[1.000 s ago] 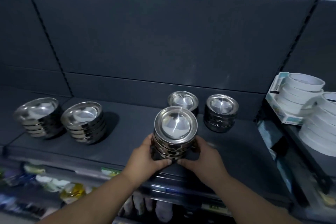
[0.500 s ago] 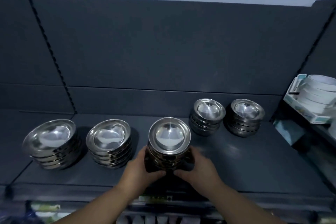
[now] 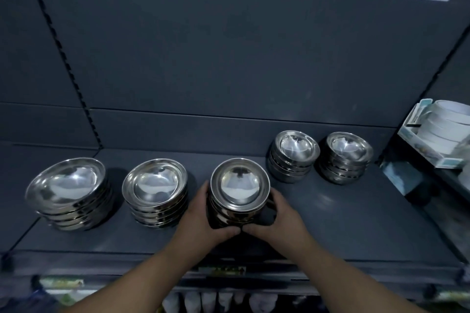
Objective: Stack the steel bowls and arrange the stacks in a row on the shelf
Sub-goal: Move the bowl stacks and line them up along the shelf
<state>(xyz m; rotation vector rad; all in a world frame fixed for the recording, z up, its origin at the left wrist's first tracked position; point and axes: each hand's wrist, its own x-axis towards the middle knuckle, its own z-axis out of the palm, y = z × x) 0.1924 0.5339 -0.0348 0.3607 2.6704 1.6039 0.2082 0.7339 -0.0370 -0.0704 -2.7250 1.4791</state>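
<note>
Steel bowls (image 3: pixel 240 183): polished metal, mirror-glossy, smooth. Shelf (image 3: pixel 343 223): dark grey, matt, faint sheen. Back panel (image 3: pixel 229 58): matt grey. White containers (image 3: pixel 442 129): smooth, plastic-looking.

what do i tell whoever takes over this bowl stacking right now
Hands: left hand and right hand both grip the middle stack of steel bowls by its sides, near the front of the shelf. I cannot tell whether it rests on the shelf.
Done: far-left stack and second stack stand side by side to its left. Fourth stack and far-right stack stand to its right, further back.
Left: set the middle stack in line and let go. The two back stacks probably need to come forward so all five make one row.
</note>
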